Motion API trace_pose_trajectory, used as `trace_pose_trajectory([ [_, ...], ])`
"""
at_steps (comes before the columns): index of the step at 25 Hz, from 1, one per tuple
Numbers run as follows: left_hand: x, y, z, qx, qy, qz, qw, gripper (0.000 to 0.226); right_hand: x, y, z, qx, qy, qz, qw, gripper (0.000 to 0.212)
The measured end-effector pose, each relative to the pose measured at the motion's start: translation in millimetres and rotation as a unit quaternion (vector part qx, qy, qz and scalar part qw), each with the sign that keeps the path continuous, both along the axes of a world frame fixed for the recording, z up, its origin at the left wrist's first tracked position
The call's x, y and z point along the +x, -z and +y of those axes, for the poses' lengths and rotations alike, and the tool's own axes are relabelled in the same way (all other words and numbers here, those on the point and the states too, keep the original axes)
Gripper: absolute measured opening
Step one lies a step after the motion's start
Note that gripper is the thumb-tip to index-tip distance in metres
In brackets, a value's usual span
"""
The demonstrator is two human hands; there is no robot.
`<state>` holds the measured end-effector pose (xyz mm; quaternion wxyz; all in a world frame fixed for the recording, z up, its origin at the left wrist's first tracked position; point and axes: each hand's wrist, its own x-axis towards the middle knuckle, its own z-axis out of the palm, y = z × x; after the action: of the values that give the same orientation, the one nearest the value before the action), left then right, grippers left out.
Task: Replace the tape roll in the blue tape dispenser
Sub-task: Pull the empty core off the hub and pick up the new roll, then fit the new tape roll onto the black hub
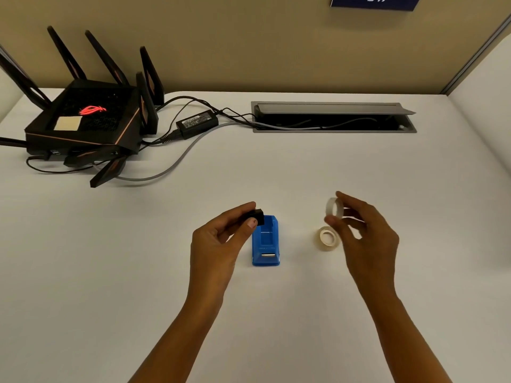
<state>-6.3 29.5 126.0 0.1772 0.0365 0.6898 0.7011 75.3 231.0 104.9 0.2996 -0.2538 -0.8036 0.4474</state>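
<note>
The blue tape dispenser (266, 241) lies on the white desk, its roll bay open and empty, the metal cutter facing me. My left hand (221, 236) pinches a small black spool core (257, 215) just above the dispenser's far end. To the right, my right hand (365, 230) holds a thin pale tape ring (333, 207) upright between thumb and fingers. A second tape roll (327, 238) lies flat on the desk just below that ring, partly hidden by my fingers.
A black router (83, 120) with tall antennas stands at the back left, with a power brick (197, 123) and cables trailing right. An open cable tray (331, 118) is sunk into the desk at the back. A partition wall rises behind.
</note>
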Motion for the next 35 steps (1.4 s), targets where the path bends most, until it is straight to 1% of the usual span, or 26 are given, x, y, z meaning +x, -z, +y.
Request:
trace_pose_trajectory([
  [2,0.2,1.1,0.9,0.002,0.002,-0.003,1.000,0.024,7.2,13.0,19.5,0.052,0.054,-0.020,0.997,0.039],
  [4,1.1,2.5,1.9,0.004,0.004,-0.005,1.000,0.024,15.4,29.9,38.2,0.093,0.093,-0.063,0.989,0.041],
  [7,2.0,4.7,2.9,0.003,0.008,-0.010,1.000,0.024,29.5,54.2,57.4,0.138,0.104,-0.143,0.974,0.044],
  [9,2.1,6.5,4.0,0.002,0.016,-0.017,1.000,0.025,38.2,66.0,63.5,0.139,0.099,-0.176,0.969,0.045],
  [12,3.2,8.2,5.7,0.005,0.031,-0.020,0.999,0.025,45.3,76.5,64.7,0.145,0.101,-0.203,0.963,0.047],
  [16,3.6,7.8,8.6,0.004,0.035,-0.024,0.999,0.025,44.0,73.9,61.3,0.147,0.099,-0.210,0.961,0.044],
  [18,4.1,7.6,9.4,0.003,0.037,-0.031,0.999,0.025,42.2,67.6,60.6,0.143,0.116,-0.214,0.959,0.041],
  [20,5.0,7.6,9.3,0.006,0.037,-0.036,0.999,0.025,39.4,60.1,55.8,0.125,0.128,-0.197,0.964,0.040],
  [22,5.8,7.4,9.2,0.011,0.037,-0.041,0.998,0.025,35.8,53.6,45.9,0.124,0.104,-0.174,0.971,0.040],
  [24,6.2,6.8,9.4,0.013,0.037,-0.046,0.998,0.024,30.0,52.1,35.1,0.134,0.066,-0.175,0.973,0.044],
  [28,6.9,5.5,9.5,0.016,0.037,-0.052,0.998,0.024,13.6,62.2,21.2,0.082,-0.001,-0.220,0.972,0.060],
  [30,7.3,5.8,9.2,0.018,0.040,-0.055,0.998,0.024,8.2,68.9,18.6,0.083,-0.028,-0.236,0.968,0.068],
  [31,7.4,6.1,8.7,0.018,0.040,-0.057,0.997,0.024,5.9,71.1,17.9,0.093,-0.035,-0.241,0.966,0.070],
  [35,7.2,7.7,5.9,0.008,0.041,-0.055,0.998,0.025,2.6,71.7,18.0,0.101,-0.044,-0.232,0.967,0.057],
])
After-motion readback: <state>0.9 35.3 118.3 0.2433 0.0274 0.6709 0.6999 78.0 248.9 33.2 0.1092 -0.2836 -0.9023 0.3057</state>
